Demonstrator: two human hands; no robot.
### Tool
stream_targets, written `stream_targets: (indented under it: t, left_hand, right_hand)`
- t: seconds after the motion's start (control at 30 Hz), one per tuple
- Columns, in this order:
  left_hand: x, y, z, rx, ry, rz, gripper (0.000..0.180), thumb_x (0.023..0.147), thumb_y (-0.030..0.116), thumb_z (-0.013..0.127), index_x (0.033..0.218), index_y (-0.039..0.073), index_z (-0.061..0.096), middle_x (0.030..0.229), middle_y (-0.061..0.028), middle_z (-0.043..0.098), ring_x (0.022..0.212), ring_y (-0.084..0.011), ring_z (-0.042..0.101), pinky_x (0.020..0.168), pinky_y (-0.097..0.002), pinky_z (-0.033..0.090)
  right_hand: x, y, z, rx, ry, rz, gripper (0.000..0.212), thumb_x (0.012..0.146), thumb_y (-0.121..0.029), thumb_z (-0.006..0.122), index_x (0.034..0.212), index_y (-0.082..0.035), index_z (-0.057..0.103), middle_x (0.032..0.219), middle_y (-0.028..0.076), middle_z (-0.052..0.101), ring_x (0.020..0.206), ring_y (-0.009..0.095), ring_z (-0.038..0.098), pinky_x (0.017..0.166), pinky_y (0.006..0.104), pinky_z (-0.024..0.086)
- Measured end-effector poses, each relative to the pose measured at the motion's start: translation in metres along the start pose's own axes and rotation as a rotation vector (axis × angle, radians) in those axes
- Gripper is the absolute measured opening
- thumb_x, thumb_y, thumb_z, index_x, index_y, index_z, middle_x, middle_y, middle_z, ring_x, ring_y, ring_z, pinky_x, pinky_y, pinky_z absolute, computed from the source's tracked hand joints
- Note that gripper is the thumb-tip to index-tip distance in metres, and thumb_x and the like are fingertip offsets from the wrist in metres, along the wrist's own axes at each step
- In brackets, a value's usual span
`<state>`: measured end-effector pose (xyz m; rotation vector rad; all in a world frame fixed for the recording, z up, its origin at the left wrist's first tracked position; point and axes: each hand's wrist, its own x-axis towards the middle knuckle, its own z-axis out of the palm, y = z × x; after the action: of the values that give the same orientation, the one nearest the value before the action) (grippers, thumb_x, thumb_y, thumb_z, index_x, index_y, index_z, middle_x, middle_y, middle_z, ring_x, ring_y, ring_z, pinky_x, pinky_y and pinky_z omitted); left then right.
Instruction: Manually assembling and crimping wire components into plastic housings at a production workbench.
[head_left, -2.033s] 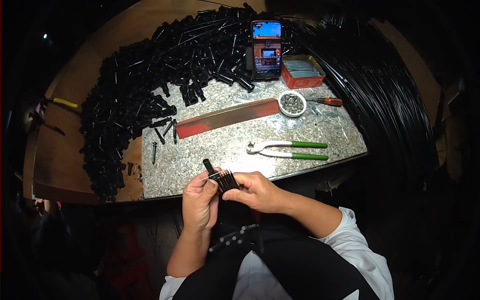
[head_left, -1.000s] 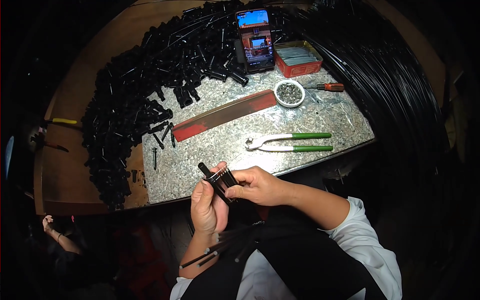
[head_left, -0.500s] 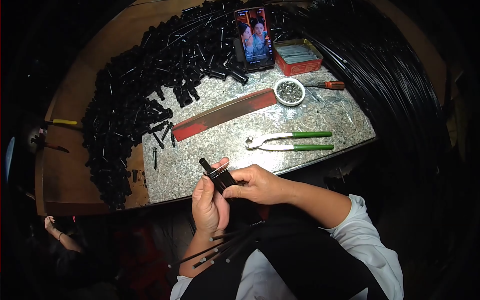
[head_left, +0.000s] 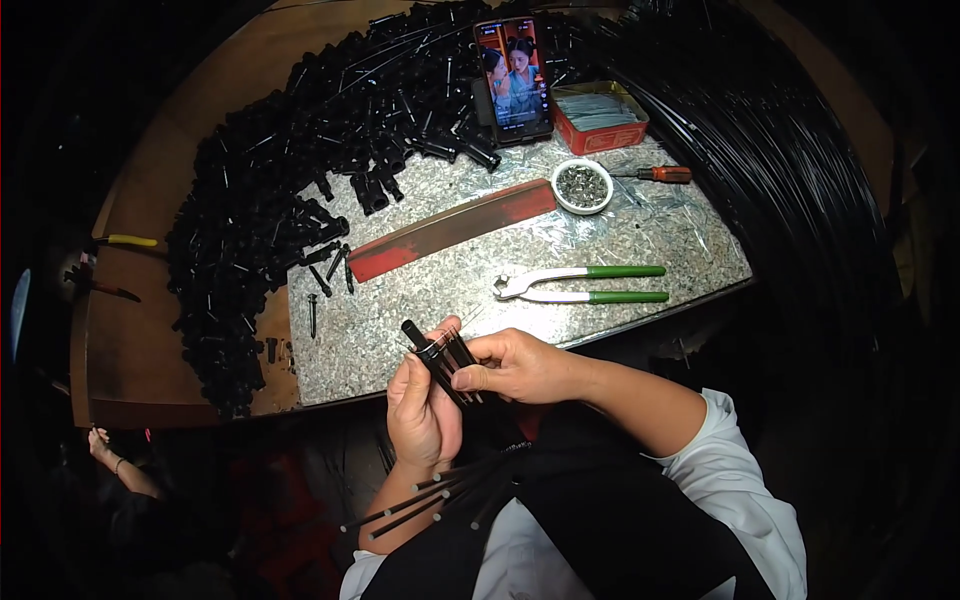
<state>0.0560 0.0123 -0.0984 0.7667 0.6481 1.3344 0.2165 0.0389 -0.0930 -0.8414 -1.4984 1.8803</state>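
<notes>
In front of the table's near edge, my left hand (head_left: 424, 408) is closed around a black tubular piece (head_left: 411, 331) with a collar, its end poking up past the thumb. Several thin black rods (head_left: 457, 352) run down from the collar, and their pale-tipped lower ends spread over my left forearm. My right hand (head_left: 512, 366) pinches some of these rods between thumb and fingers, just right of the collar. A fine wire (head_left: 470, 313) sticks out near my left fingertips. Green-handled pliers (head_left: 585, 284) lie on the tabletop beyond my hands, touched by neither.
A large heap of black tubular parts (head_left: 250, 210) covers the left and back. A red-brown strip (head_left: 450, 232), a white bowl of small metal bits (head_left: 582, 187), a screwdriver (head_left: 665, 174), a red tin (head_left: 600, 138), a propped phone (head_left: 515, 85) and long black rods (head_left: 770, 130) surround the stone slab (head_left: 400, 300).
The rods at the collar have fanned wider apart, and their lower ends have shifted. My right hand has moved slightly right with the rods it pinches. The left still grips the tubular piece.
</notes>
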Motion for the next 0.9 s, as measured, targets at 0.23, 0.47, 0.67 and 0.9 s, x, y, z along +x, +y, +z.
stream_targets:
  t: [0.23,0.47,0.67,0.9]
  left_hand:
    - [-0.001,-0.004,0.009,0.064,0.013,0.059,0.040,0.100,0.026,0.037,0.120,-0.004,0.052,0.128,-0.0223,0.050,0.119,-0.0293,0.048,0.104,-0.0408,0.035]
    - [-0.008,-0.002,0.006,-0.058,-0.012,0.050,0.037,0.100,0.020,0.038,0.119,-0.009,0.051,0.127,-0.0280,0.049,0.124,-0.0337,0.045,0.108,-0.0425,0.030]
    - [-0.009,0.002,0.002,-0.186,-0.053,-0.066,0.034,0.099,0.022,0.041,0.118,-0.004,0.052,0.122,-0.0259,0.054,0.121,-0.0334,0.048,0.104,-0.0417,0.036]
    - [-0.001,0.001,-0.013,-0.331,-0.234,-0.134,0.033,0.095,0.022,0.050,0.116,-0.002,0.052,0.113,-0.0226,0.059,0.118,-0.0349,0.050,0.101,-0.0458,0.038]
  right_hand:
    - [0.002,0.002,-0.005,-0.030,-0.051,0.037,0.033,0.092,-0.034,0.058,0.078,-0.004,0.059,0.064,-0.002,0.053,0.051,0.006,0.047,0.046,0.0219,0.038]
    - [0.000,-0.005,0.002,-0.096,-0.065,0.056,0.029,0.094,-0.033,0.055,0.088,-0.005,0.062,0.069,-0.002,0.056,0.057,0.006,0.049,0.052,0.0228,0.041]
    - [-0.010,-0.014,0.013,-0.412,0.037,-0.020,0.030,0.095,-0.029,0.051,0.093,0.001,0.058,0.073,0.012,0.059,0.070,0.021,0.059,0.064,0.0333,0.046]
    - [-0.013,-0.019,0.013,-0.588,0.004,-0.045,0.031,0.095,-0.027,0.047,0.089,0.001,0.058,0.072,0.019,0.059,0.067,0.032,0.060,0.062,0.0386,0.046]
